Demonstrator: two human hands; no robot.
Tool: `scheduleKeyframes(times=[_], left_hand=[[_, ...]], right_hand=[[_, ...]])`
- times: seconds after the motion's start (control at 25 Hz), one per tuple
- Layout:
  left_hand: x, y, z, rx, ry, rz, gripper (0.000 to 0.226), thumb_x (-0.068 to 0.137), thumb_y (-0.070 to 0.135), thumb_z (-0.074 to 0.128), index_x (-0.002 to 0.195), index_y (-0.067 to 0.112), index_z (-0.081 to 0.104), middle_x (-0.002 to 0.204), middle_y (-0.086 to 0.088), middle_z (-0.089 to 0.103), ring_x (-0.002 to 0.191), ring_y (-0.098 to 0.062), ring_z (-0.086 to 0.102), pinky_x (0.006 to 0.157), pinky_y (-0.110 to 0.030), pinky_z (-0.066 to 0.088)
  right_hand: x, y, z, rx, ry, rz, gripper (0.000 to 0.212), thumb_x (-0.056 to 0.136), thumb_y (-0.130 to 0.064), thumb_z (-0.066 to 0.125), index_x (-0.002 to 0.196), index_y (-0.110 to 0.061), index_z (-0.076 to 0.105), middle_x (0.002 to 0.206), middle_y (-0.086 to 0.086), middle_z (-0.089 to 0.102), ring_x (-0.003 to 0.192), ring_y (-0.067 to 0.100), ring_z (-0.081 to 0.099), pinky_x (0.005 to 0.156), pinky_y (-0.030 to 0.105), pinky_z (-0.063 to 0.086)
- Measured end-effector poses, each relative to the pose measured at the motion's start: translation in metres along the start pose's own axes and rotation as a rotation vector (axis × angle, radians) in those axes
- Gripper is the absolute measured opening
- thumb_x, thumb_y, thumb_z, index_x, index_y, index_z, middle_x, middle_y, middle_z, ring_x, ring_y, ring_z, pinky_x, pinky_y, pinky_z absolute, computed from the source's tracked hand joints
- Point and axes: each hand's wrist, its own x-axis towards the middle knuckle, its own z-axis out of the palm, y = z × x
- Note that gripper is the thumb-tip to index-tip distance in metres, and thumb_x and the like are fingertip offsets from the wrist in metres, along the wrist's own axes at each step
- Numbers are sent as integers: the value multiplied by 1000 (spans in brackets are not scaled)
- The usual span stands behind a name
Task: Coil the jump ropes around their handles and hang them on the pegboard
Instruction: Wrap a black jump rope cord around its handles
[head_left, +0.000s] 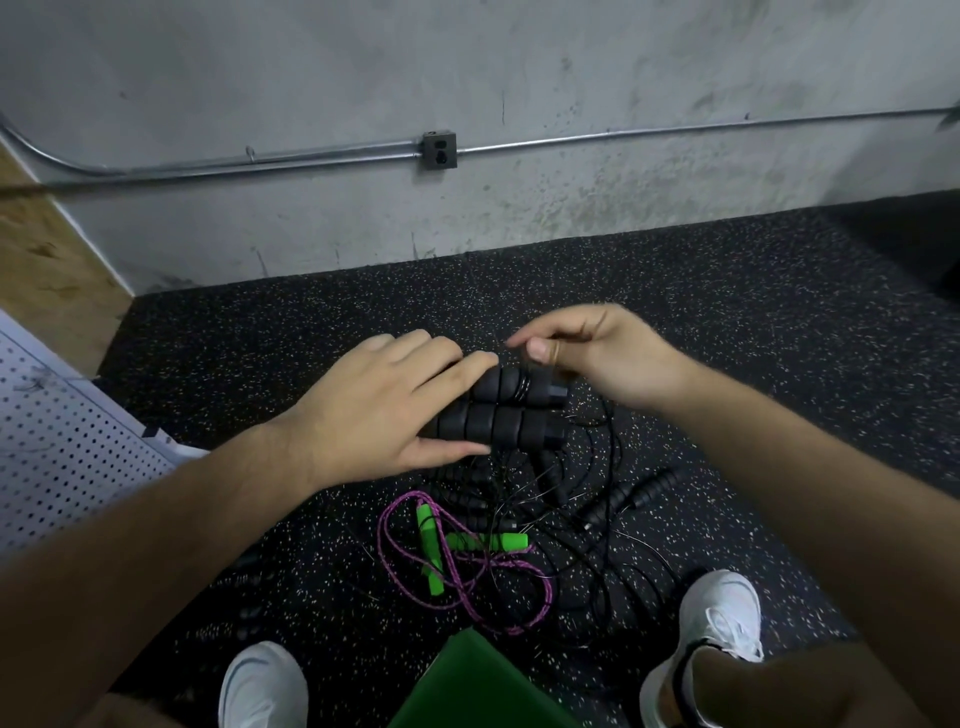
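Left hand (384, 410) grips a pair of black foam handles (511, 415), fingers curled over the top and the thumb pressed along the underside. Both handles are held in the air in front of the person, above the pile of loose black ropes (597, 499) on the speckled floor (727, 338).

Right hand (602, 358) is closed in a pinch just above the handles' free ends. Thumb and forefinger meet on the thin black cord (524, 387), and the other fingers are curled in. A few turns of this cord sit around the upper handle.

Handle orientation: the two handles lie side by side, touching and parallel. Their long axes run roughly level, left to right across the person's body. The cord ends point to the person's right.

On the floor below, nearer the person's white shoes (722, 618), lies a purple rope (410, 587) with green handles (485, 540). A white pegboard (67, 447) stands at the person's left.
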Motion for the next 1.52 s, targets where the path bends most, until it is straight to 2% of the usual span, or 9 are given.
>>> scheduleKeyframes(times=[0.16, 0.28, 0.48, 0.68, 0.88, 1.2, 1.36, 1.44, 1.52], left_hand=[[0, -4, 3, 210, -28, -78, 79, 100, 65, 33, 154, 7, 30, 111, -14, 59, 92, -30, 58, 70, -43, 49], [-3, -7, 12, 354, -115, -98, 82, 102, 65, 26, 159, 7, 17, 112, -15, 55, 92, -30, 54, 70, -42, 46], [-16, -20, 31, 415, -274, -200, 86, 98, 66, 30, 160, 8, 15, 111, -15, 53, 95, -31, 52, 71, -43, 44], [-34, -30, 48, 340, -406, -274, 83, 96, 66, 38, 157, 11, 27, 115, -12, 57, 99, -29, 54, 75, -43, 47], [-27, -10, 44, 274, -372, -147, 80, 96, 69, 34, 153, 12, 34, 114, -9, 58, 100, -26, 56, 74, -40, 48], [-13, 19, 28, 65, -167, 88, 76, 98, 68, 37, 148, 11, 37, 112, -8, 60, 94, -23, 58, 72, -39, 53], [-2, 18, 15, 80, -58, -7, 78, 99, 67, 33, 151, 9, 35, 110, -10, 59, 93, -25, 57, 72, -40, 51], [2, 17, 14, 135, -59, -63, 80, 100, 67, 32, 154, 8, 29, 111, -11, 58, 94, -26, 56, 72, -40, 50], [5, 15, 16, 207, -98, -111, 82, 101, 66, 29, 158, 8, 22, 111, -13, 56, 94, -28, 55, 72, -42, 49]], right_hand=[[-12, 25, 45, 163, -58, 185, 25, 104, -9, 47, 98, -5, 70, 88, 5, 74, 77, 23, 65, 77, 34, 54], [-22, 29, 74, 74, -126, 308, 37, 110, -29, 36, 96, -9, 64, 76, 2, 66, 67, 18, 57, 65, 23, 48], [-29, 12, 101, -95, -220, 376, 41, 109, -33, 37, 108, 0, 61, 74, 11, 56, 50, 17, 51, 47, 27, 44], [-47, -42, 77, -575, -267, 205, 34, 106, -35, 41, 87, -15, 60, 69, -3, 59, 50, 9, 51, 46, 25, 40], [-34, -47, 24, -1015, 47, -155, 26, 106, -36, 41, 104, -26, 65, 85, -8, 66, 77, 15, 62, 69, 34, 55], [-8, 0, -12, -801, 41, -82, 13, 97, -40, 62, 99, -41, 74, 100, -18, 71, 89, 7, 65, 79, 35, 56], [-8, 19, -2, -269, -6, 103, 15, 97, -31, 62, 98, -27, 77, 93, -14, 76, 86, 5, 71, 84, 33, 56], [-14, 27, 18, -40, -63, 204, 20, 98, -5, 58, 85, -14, 70, 75, -11, 74, 70, 2, 68, 72, 25, 54], [-21, 34, 43, -79, -89, 277, 28, 101, -5, 50, 77, -13, 60, 62, -7, 63, 54, 5, 56, 57, 23, 47]])
